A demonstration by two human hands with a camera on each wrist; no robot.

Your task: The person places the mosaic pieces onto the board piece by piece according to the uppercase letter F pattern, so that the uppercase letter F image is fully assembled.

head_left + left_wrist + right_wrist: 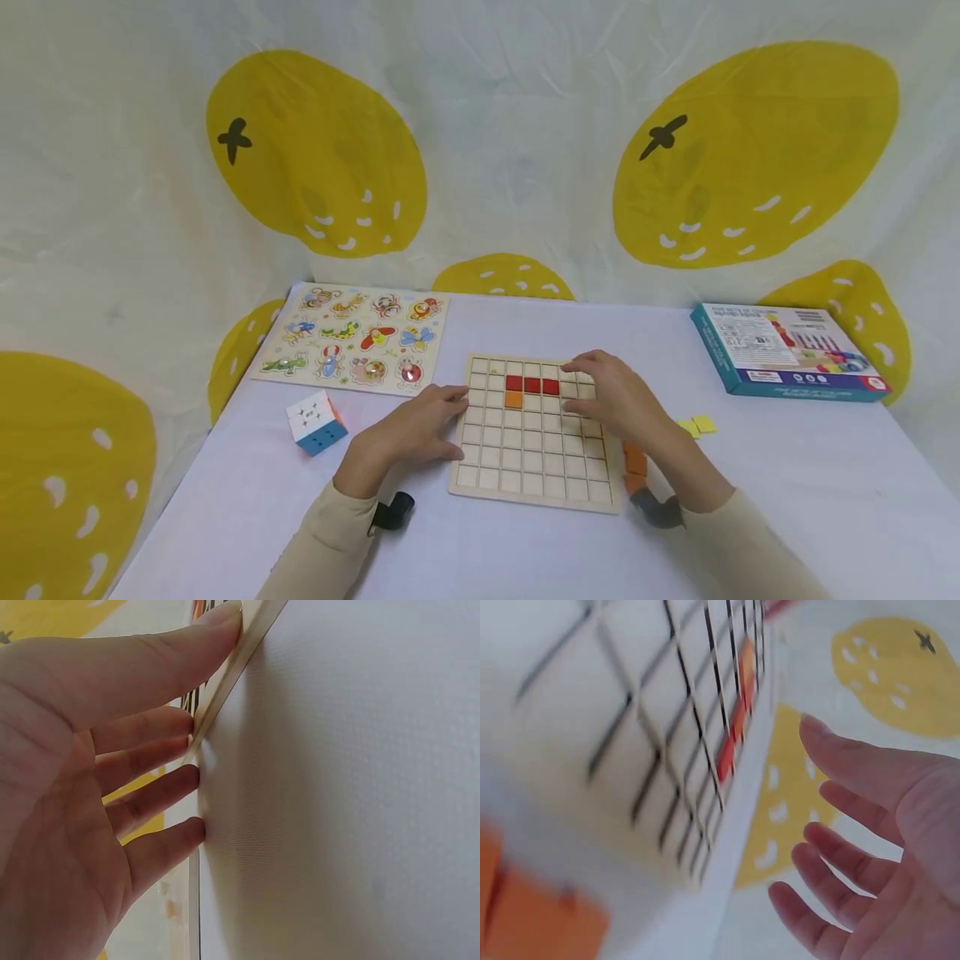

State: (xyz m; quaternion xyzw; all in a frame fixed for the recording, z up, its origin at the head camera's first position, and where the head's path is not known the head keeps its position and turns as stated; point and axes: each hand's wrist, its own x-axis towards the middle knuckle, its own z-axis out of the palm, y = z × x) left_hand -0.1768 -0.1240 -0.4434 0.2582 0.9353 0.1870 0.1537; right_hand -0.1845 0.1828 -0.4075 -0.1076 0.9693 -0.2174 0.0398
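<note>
A wooden grid board (510,481) lies in the middle of the table. Three red tiles (532,385) form a row near its far side, with one orange tile (513,400) just below the leftmost. My left hand (416,423) is at the board's left edge; in the left wrist view its thumb (202,645) rests against the rim, fingers spread. Over the board's right part hovers my right hand (618,400), fingers apart and nothing held, as the right wrist view also shows. Loose orange tiles (635,460) lie beside the board, partly hidden under the right forearm.
Yellow tiles (704,424) lie right of the right wrist. Farther back on the right is a teal-edged box (787,350). On the left stand a puzzle cube (317,422) and, behind it, an insect peg puzzle (352,337). A lemon-print cloth (517,167) hangs behind the table.
</note>
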